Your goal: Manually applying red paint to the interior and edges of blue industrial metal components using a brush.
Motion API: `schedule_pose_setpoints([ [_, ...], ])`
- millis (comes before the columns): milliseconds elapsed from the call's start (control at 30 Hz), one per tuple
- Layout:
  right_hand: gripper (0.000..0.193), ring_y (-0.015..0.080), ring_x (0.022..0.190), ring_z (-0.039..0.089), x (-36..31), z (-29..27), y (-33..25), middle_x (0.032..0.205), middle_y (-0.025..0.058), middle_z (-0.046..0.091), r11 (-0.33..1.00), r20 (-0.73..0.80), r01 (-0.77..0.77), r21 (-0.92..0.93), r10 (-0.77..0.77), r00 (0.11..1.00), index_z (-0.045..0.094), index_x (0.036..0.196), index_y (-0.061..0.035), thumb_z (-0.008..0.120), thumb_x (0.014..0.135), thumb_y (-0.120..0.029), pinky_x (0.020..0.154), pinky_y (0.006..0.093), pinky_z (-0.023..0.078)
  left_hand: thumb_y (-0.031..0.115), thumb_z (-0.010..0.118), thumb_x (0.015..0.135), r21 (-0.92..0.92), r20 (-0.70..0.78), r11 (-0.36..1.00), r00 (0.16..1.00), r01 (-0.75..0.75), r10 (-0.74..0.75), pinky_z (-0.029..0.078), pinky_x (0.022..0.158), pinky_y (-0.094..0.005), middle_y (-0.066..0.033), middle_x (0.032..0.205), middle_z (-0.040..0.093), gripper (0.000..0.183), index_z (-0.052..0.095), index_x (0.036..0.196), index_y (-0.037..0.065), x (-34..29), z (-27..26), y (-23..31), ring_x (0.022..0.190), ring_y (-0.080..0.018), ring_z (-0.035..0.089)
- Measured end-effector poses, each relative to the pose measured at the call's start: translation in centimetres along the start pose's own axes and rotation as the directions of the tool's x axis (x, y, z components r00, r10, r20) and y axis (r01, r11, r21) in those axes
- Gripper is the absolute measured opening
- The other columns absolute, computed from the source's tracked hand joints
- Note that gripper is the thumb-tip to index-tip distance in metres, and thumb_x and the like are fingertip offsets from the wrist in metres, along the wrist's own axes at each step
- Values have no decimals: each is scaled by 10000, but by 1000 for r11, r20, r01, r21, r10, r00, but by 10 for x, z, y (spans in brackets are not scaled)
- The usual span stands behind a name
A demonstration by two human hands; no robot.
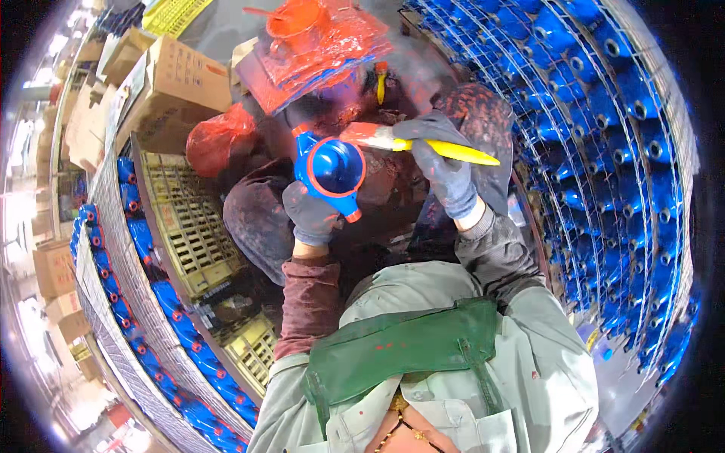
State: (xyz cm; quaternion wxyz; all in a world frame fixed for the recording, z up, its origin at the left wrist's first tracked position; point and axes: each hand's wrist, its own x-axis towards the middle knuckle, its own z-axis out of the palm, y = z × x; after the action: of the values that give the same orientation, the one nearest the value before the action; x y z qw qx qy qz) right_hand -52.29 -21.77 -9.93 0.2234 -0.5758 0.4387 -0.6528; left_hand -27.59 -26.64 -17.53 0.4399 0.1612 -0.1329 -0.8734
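A head-worn fisheye looks down, close above left hand (310, 212) and right hand (440, 164).

The left fingers (293, 198) hold a blue housing (332, 167), the right fingers (408, 134) a yellow paintbrush (457, 151) near it.

On my feed the blue fitting (337, 167) looks like painted metal, smooth and glossy. I read the brush handle (458, 151) as smooth, shiny yellow plastic. The left glove (311, 214) and right glove (445, 167) look like matt grey cloth. I see crinkled, glossy red plastic sheeting (332, 60), a matt cardboard box (189, 75), hard plastic crates (181, 192) and a smooth green apron (400, 347).
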Motion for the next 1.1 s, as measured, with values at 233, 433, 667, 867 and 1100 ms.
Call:
schedule_pose_setpoints([
  [233,229,245,930,580,22,0,11,927,111,698,994,148,23,111,-39,988,709,996,-8,615,804,-92,836,392,472,281,583,734,-92,41,990,994,106,-103,457,1010,-592,-221,1321,559,715,456,1374,-10,7,-4,-4,1194,-427,552],
  [433,158,214,840,586,30,-12,11,876,86,700,973,143,-58,222,27,989,709,934,-32,636,831,-127,774,366,472,355,668,707,8,6,999,999,40,-40,516,899,-539,-243,1319,540,825,413,1400,-13,6,-1,-4,1090,-417,596],
  [667,107,230,859,622,18,6,8,952,95,718,965,38,-161,208,157,987,706,930,-30,640,855,-69,797,398,470,367,691,699,-66,0,996,999,52,-52,517,880,-519,-248,1310,535,842,409,1397,-10,8,7,-5,1091,-407,587],
  [867,269,99,680,528,-11,14,1,814,57,650,869,-5,-393,301,414,910,702,983,24,638,900,-224,604,259,421,336,676,713,-70,-9,996,999,-51,51,499,930,-539,-248,1316,531,798,419,1387,-6,8,0,-4,1128,-418,570],
  [1100,230,93,625,511,-37,29,6,835,46,649,787,-166,-407,463,528,833,680,984,19,623,944,-201,558,253,413,328,674,739,-49,-162,973,963,-227,216,465,996,-567,-178,1375,510,769,422,1399,25,0,-2,5,1190,-385,550],
])
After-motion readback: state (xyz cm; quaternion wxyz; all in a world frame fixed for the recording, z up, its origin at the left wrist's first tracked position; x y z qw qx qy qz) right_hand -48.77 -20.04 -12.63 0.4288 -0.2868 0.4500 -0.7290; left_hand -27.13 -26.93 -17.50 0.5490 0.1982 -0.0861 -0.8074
